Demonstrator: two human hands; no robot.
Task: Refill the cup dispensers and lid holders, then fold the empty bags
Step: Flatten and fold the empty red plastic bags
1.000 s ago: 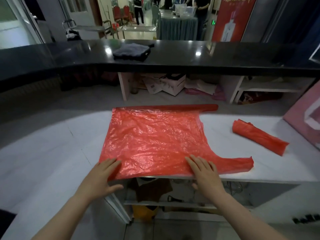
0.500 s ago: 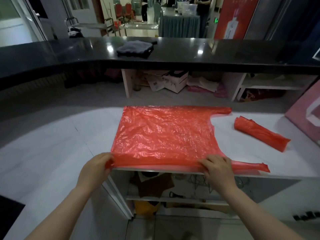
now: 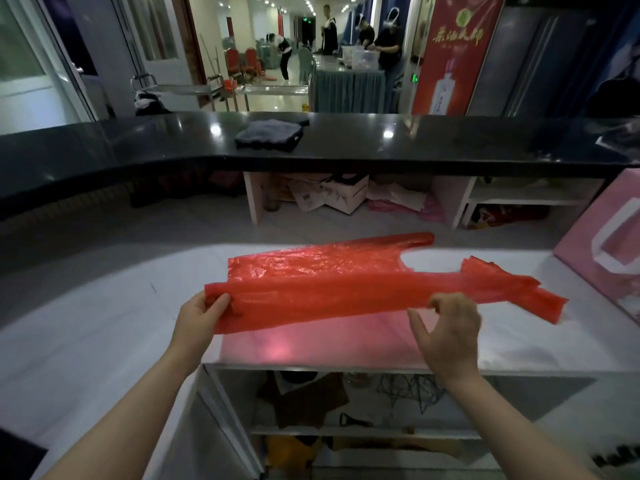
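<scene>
A red plastic bag [image 3: 329, 282] lies across the white counter [image 3: 104, 323], its near edge lifted and turned over toward the far side. My left hand [image 3: 199, 320] pinches the bag's left near corner between thumb and fingers. My right hand [image 3: 446, 327] pinches the lifted edge near the bag's handle, the other fingers spread. A second red bag, folded into a strip [image 3: 485, 266], lies behind the lifted handle at the right and is partly hidden by it.
A pink paper bag [image 3: 609, 258] with a white handle stands at the right edge. A raised black counter [image 3: 346, 147] with a dark folded cloth [image 3: 270, 135] runs across the back. Open shelves with clutter sit under the counter in front of me.
Both hands went from lying flat on the bag's near edge to pinching it, then lifted the edge and carried it away from me, so the bag now folds over lengthwise.
</scene>
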